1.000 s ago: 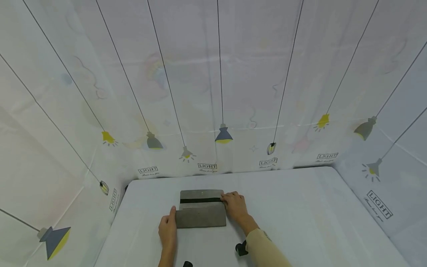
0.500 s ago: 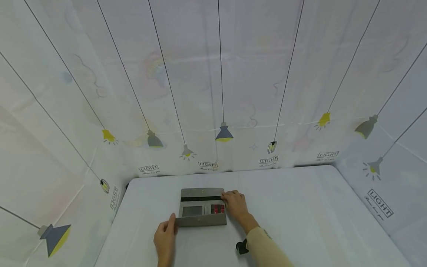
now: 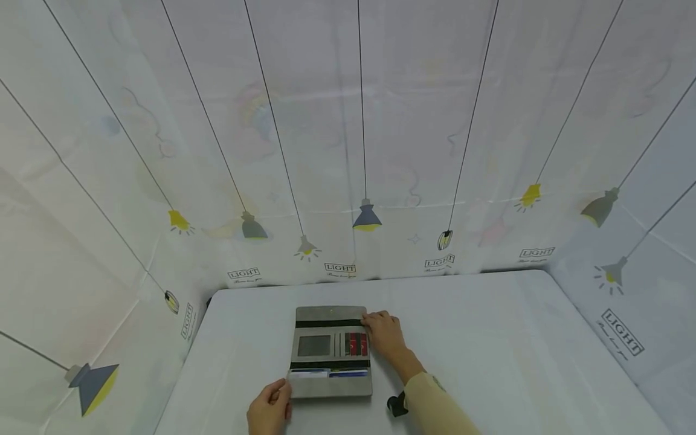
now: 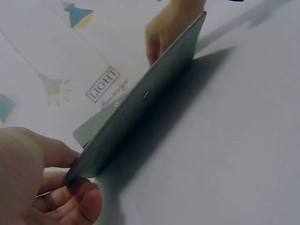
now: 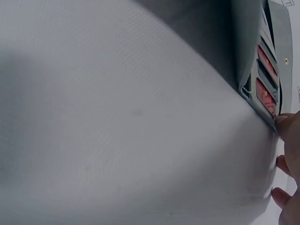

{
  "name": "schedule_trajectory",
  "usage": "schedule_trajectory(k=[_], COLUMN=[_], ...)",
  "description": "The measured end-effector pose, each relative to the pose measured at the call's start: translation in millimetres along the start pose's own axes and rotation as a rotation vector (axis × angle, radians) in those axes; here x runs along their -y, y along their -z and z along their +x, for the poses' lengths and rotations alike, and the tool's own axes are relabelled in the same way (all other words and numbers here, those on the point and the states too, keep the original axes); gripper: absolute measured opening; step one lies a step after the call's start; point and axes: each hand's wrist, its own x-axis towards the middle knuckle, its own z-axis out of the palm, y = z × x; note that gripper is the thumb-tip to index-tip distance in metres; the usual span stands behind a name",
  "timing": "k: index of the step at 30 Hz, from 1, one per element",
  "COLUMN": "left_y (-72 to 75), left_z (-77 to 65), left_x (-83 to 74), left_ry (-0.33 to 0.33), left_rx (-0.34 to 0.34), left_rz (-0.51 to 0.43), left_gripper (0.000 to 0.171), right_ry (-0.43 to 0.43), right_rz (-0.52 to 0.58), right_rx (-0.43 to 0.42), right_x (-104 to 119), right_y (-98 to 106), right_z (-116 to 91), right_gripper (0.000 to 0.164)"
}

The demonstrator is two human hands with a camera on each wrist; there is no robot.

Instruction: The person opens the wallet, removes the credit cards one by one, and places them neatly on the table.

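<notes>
A grey long wallet [image 3: 331, 313] lies spread out on the white table, its folds opened in the head view. Its middle panel shows a clear window [image 3: 314, 345] and card slots with red cards [image 3: 357, 344]. White and blue cards [image 3: 348, 374] stick out of a pocket on the near flap. My left hand [image 3: 269, 408] pinches the near flap's left corner between thumb and fingers; the left wrist view shows that flap [image 4: 140, 101] tilted up off the table. My right hand [image 3: 386, 335] holds the wallet's right edge near the far flap, fingertips at the edge.
White table [image 3: 478, 338] surrounds the wallet. Behind and beside it hangs a pale curtain [image 3: 391, 151] printed with lamps and LIGHT labels. A black device [image 3: 397, 405] sits at my right wrist, by the beige sleeve [image 3: 437, 408].
My left hand has swung the wallet's near flap down toward me, uncovering the window, red cards and the pocket with white and blue cards. My right hand has stayed at the right edge.
</notes>
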Motion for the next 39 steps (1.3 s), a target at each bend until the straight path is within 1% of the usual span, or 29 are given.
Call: schedule_trajectory(k=[2, 5, 8, 9, 12, 15, 18, 21, 24, 28, 33, 39], left_y=[1.5, 0.4, -4.5, -6.4, -11.6, -14.2, -16.0, -18.6, -20.7, -22.7, -22.4, -23.4], left_z=[-3.5, -8.3, -11.7, -12.8, -14.2, -15.6, -17.4, -19.2, -19.7, -17.4, -17.3, -16.5], left_x=[3.1, 7.3, 11.3, 13.0, 18.1, 22.1, 23.7, 25.3, 28.0, 32.6, 33.8, 34.3], left_ry=[-0.030, -0.131, -0.214, -0.232, -0.255, -0.255, -0.256, -0.275, -0.296, -0.287, -0.272, -0.275], left_rx=[-0.014, -0.051, -0.072, -0.081, -0.095, -0.098, -0.098, -0.130, -0.160, -0.157, -0.155, -0.156], left_rz=[0.085, 0.216, 0.304, 0.329, 0.387, 0.410, 0.396, 0.376, 0.358, 0.360, 0.347, 0.373], left_gripper=[0.040, 0.041, 0.044, 0.045, 0.048, 0.051, 0.054, 0.058, 0.060, 0.062, 0.063, 0.065], right_ry=[0.022, 0.044, 0.045, 0.046, 0.041, 0.047, 0.051, 0.064, 0.062, 0.036, 0.020, -0.039], right_rz=[-0.015, -0.047, -0.083, -0.093, -0.088, -0.078, -0.083, -0.076, -0.014, 0.115, 0.223, 0.320], right_rx=[0.001, -0.004, -0.008, -0.009, -0.004, -0.012, -0.030, -0.063, -0.090, -0.094, -0.056, -0.011], right_x=[1.8, 3.9, 5.5, 6.0, 6.6, 6.9, 6.8, 6.7, 6.6, 4.8, 3.5, 4.9], right_y=[0.0, -2.1, -5.0, -5.9, -6.9, -7.1, -7.2, -6.2, -4.0, -3.4, -0.9, 7.4], right_z=[-0.3, 0.0, 0.4, 0.3, -0.5, -1.5, -2.6, -4.2, -5.7, -6.1, -6.1, -12.1], right_gripper=[0.019, 0.019, 0.018, 0.018, 0.019, 0.019, 0.018, 0.016, 0.016, 0.017, 0.019, 0.026])
